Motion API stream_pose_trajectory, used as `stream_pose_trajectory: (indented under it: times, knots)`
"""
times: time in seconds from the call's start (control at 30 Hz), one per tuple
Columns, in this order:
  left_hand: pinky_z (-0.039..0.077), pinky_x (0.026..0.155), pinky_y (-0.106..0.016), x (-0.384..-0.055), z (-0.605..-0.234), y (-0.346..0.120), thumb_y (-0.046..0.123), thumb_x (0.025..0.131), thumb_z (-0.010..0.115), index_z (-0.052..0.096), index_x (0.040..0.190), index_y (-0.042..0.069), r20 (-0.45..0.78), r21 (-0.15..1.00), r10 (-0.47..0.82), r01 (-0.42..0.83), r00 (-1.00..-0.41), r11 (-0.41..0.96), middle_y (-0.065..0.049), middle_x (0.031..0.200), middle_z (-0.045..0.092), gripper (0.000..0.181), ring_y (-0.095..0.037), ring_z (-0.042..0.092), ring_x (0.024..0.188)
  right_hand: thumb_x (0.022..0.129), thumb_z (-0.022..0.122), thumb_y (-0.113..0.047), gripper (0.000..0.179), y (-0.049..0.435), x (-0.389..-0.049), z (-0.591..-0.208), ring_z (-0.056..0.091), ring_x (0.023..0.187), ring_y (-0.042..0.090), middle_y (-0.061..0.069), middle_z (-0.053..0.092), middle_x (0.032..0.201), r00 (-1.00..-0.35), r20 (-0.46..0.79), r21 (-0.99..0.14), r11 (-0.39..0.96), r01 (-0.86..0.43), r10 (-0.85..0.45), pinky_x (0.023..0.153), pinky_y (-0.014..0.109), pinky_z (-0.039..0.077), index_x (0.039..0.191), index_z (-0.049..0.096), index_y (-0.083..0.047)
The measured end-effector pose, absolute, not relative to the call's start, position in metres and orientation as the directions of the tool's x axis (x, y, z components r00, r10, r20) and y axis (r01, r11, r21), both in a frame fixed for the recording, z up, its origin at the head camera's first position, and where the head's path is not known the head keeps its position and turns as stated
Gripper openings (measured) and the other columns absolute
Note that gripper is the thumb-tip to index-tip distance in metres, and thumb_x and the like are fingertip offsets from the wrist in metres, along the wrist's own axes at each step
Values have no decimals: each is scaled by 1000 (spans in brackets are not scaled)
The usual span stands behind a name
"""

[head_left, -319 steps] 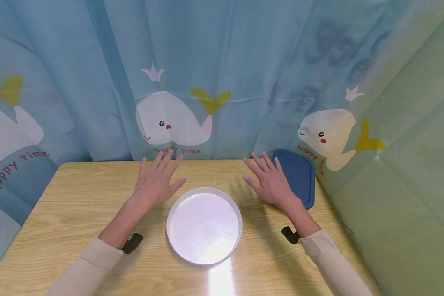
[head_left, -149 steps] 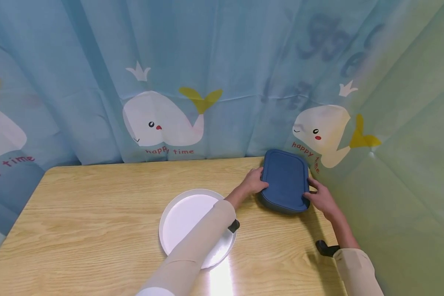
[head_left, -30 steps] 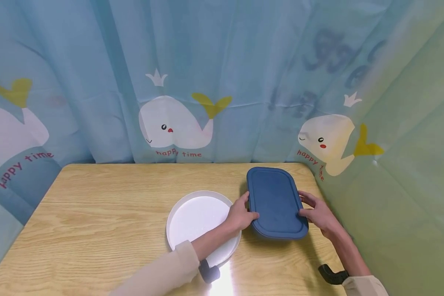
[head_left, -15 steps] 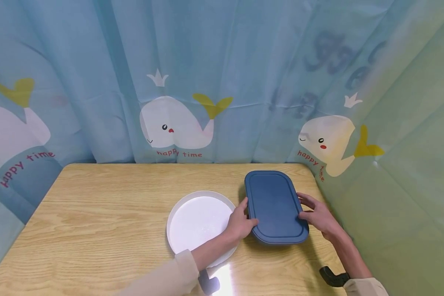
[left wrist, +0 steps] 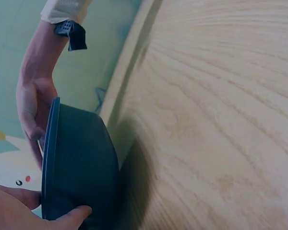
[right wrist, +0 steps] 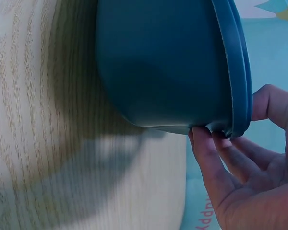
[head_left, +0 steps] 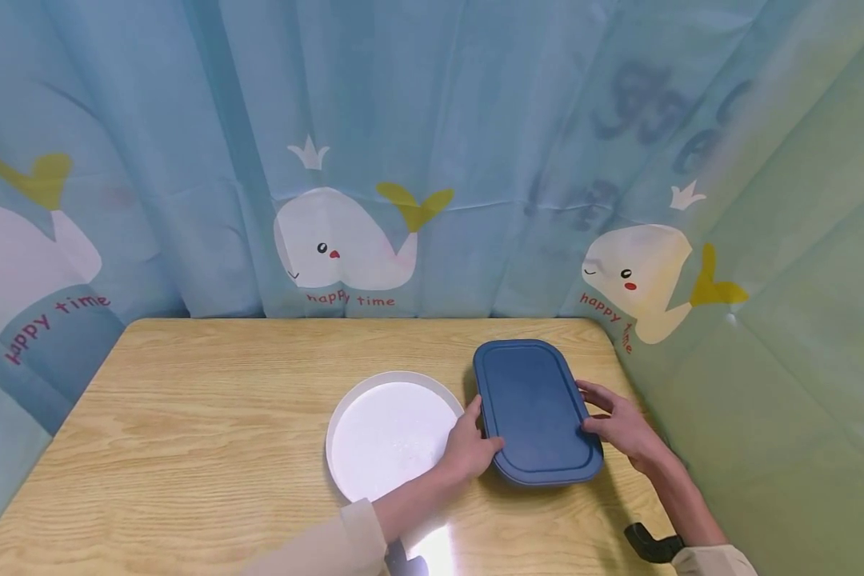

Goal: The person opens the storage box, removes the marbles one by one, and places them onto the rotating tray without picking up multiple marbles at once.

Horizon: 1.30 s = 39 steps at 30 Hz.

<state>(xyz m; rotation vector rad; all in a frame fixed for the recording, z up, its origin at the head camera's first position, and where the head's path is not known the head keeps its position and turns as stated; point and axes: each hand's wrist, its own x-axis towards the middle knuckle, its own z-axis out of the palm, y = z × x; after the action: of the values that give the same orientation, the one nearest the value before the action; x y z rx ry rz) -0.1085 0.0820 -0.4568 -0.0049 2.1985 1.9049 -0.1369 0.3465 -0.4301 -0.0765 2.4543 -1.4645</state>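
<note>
A dark blue lidded food container (head_left: 536, 412), rectangular with rounded corners, is at the right of the table, its lid upward. My left hand (head_left: 470, 446) grips its left side, thumb over the lid's edge and fingers along the wall. On the opposite side my right hand (head_left: 622, 426) pinches the rim; in the right wrist view its fingertips (right wrist: 201, 136) press under the lid's lip. Seen from the left wrist, the container (left wrist: 79, 163) has deep, tapering walls and its shadow falls on the wood beside it.
A round white shallow dish (head_left: 385, 436) sits left of the container, its front edge partly covered by my left forearm. The wooden table (head_left: 209, 416) meets a blue whale-print curtain (head_left: 360, 120) behind and a greenish curtain (head_left: 778, 432) on the right.
Both hands, earlier held open over the table, have taken hold of the container and brought it from the back right corner toward me. During the last second it shifted slightly nearer and left.
</note>
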Motion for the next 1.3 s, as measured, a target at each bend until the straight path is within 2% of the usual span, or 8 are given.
stream_pose_trajectory:
  times: [0.47, 0.7, 1.3]
  knots:
    - [43, 105, -49, -97, -462, 83, 0, 83, 67, 25, 153, -9, -175, 978, 145, -155, -974, 137, -29, 153, 33, 81, -51, 45, 129, 88, 59, 5, 73, 348, -137, -436, 60, 109, 37, 39, 31, 148, -947, -235, -884, 453, 115, -219, 77, 34, 56, 153, 25, 7]
    - [31, 113, -51, -95, -458, 83, 4, 83, 66, 24, 153, -8, -188, 973, 140, -166, -972, 158, -29, 154, 33, 83, -42, 31, 141, 89, 58, 6, 74, 349, -139, -441, 62, 107, 35, 39, 28, 149, -942, -235, -899, 422, 118, -239, 76, 35, 57, 154, 24, 7]
    - [28, 114, -51, -96, -451, 82, 3, 81, 63, 22, 154, -7, -242, 964, 133, -224, -961, 141, -27, 156, 30, 84, -41, 29, 143, 88, 60, 5, 74, 349, -140, -456, 59, 112, 37, 37, 29, 151, -944, -245, -897, 420, 135, -221, 78, 36, 56, 154, 25, 5]
